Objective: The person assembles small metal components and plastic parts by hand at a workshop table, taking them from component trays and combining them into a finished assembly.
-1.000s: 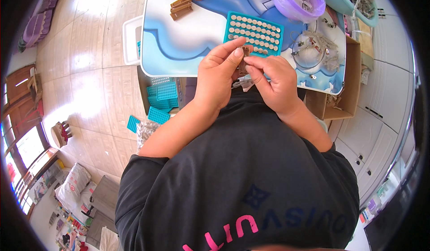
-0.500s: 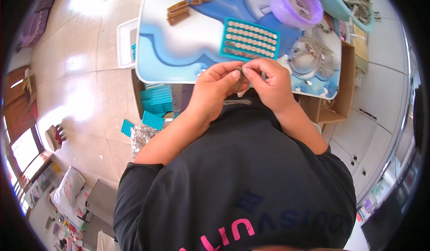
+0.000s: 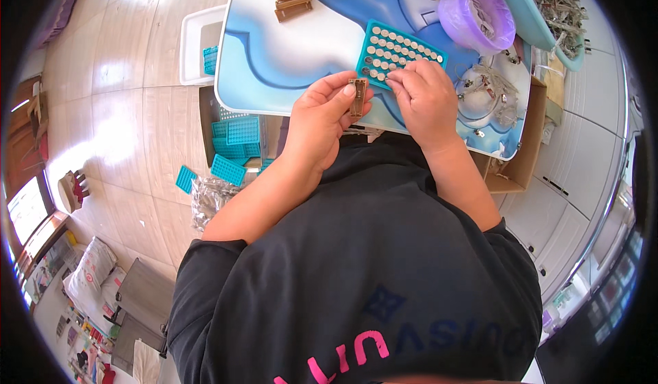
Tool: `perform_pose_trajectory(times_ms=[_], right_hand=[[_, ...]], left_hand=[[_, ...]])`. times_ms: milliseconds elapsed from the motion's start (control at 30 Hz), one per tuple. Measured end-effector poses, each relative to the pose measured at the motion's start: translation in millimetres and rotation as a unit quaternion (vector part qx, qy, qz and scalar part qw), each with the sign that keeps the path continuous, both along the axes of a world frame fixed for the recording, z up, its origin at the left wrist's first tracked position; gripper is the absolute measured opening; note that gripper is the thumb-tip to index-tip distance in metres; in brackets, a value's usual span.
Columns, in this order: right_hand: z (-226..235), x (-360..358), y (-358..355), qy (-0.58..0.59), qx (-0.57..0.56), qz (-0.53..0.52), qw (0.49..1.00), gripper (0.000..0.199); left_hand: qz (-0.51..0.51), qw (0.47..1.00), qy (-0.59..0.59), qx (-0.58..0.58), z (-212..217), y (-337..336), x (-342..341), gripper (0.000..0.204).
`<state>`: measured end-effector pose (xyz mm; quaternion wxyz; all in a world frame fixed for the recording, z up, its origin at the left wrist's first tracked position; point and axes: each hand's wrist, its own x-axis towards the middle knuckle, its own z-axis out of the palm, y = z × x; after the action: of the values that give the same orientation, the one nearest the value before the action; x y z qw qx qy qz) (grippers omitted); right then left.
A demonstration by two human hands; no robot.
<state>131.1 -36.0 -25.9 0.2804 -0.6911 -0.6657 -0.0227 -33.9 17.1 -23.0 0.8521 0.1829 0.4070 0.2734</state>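
Note:
My left hand (image 3: 321, 113) grips a narrow brown plastic casing (image 3: 357, 100) between thumb and fingers. The casing stands on end above the near edge of the table, its hollow side showing small metal parts. Just right of it, my right hand (image 3: 426, 103) is over the near right part of a teal tray (image 3: 364, 50), with thumb and forefinger pinched together. Whatever is between those fingertips is too small to make out. Rows of round silvery discs (image 3: 387, 44) fill the tray, and a few places at its near left look darker. My right hand hides the tray's near right corner.
More brown casings (image 3: 293, 4) lie at the table's far left. A purple basket (image 3: 473, 31) and a tangle of wired metal parts (image 3: 490, 96) are on the right. Teal trays (image 3: 240, 134) sit in a box below the table's left edge, beside a silvery bag (image 3: 209, 199).
My right hand has left the casing and moved right and away from me to the tray. My left hand keeps the casing, now turned more upright. The view has shifted slightly.

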Motion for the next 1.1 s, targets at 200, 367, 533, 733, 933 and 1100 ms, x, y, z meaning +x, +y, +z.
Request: perform_pose_trajectory(times_ms=[200,367,533,733,933,1100], right_hand=[[11,-11,4,0.104,0.031,0.037,0.993,0.014],[8,-23,7,0.097,0.045,0.089,0.99,0.014],[9,-20,6,0.123,0.02,0.103,0.987,0.013],[-1,-1,10,0.056,0.041,0.04,0.997,0.013],[-4,-1,11,0.015,0.035,0.052,0.998,0.014],[4,-11,9,0.089,0.056,0.05,0.993,0.016]], left_hand=[[0.006,1.0,-0.007,-0.021,-1,1,2,0.023],[0.006,1.0,-0.01,-0.019,0,1,1,0.023],[0.01,0.999,-0.024,-0.018,-2,0,0,0.023],[0.012,1.0,-0.012,-0.02,-1,0,2,0.023],[0.012,1.0,-0.012,-0.021,1,1,2,0.024],[0.01,1.0,0.007,-0.026,3,1,3,0.025]])
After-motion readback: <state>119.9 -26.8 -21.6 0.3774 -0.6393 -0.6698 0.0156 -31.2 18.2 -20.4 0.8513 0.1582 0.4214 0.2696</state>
